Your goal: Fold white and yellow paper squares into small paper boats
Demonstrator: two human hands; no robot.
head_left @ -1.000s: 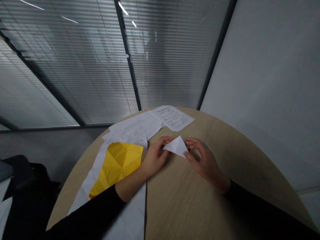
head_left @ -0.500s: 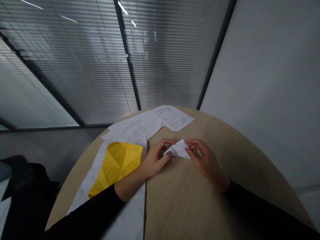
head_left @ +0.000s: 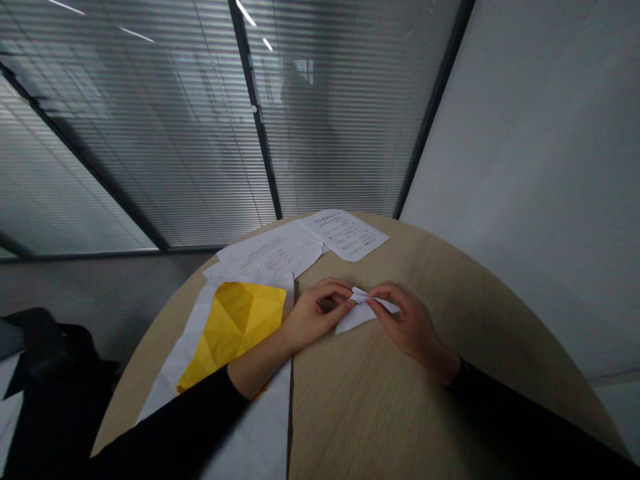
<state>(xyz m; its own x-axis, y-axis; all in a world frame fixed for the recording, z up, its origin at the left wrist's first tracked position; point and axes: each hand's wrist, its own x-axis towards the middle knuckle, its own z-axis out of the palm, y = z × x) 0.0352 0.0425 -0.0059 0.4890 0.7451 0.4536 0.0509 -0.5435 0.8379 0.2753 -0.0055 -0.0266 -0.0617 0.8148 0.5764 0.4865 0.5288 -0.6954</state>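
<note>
Near edge of the round wooden tabletop (head_left: 380, 413): two black sleeves come in, left sleeve (head_left: 165, 433) from the near-left and right sleeve (head_left: 525, 427) from the near-right. The left forearm lies over a big plain white sheet (head_left: 260, 433), which runs from the near edge up along the left side.

On that sheet, toward the left edge, lies a yellow creased paper (head_left: 235, 320). It is opened flat with fold lines showing, and its near corner is just beside the left forearm.

Middle of the tabletop: left hand (head_left: 310, 317) and right hand (head_left: 410, 327) meet on a small white folded paper (head_left: 353, 319). The left hand is curled narrow, thumb and fingertips pinched on the paper's upper left part. The right hand is curled the same way, its fingertips pinching the top edge and almost touching the left hand's. The paper's lower flap rests on the wood between the hands. Its right tip pokes out behind the right fingers.

Far edge: two printed sheets. The larger printed sheet (head_left: 275, 253) is at the far-left, overlapping the plain sheet. The smaller printed sheet (head_left: 350, 235) is at the far middle, touching the larger one's corner. The text is too small to read.

Off the table at left, low down, is something dark (head_left: 50, 373), bag or chair, cannot tell. Behind the table are glass panels with blinds (head_left: 150, 133) and a dark frame post (head_left: 253, 113). A plain grey wall (head_left: 550, 167) is at right.
</note>
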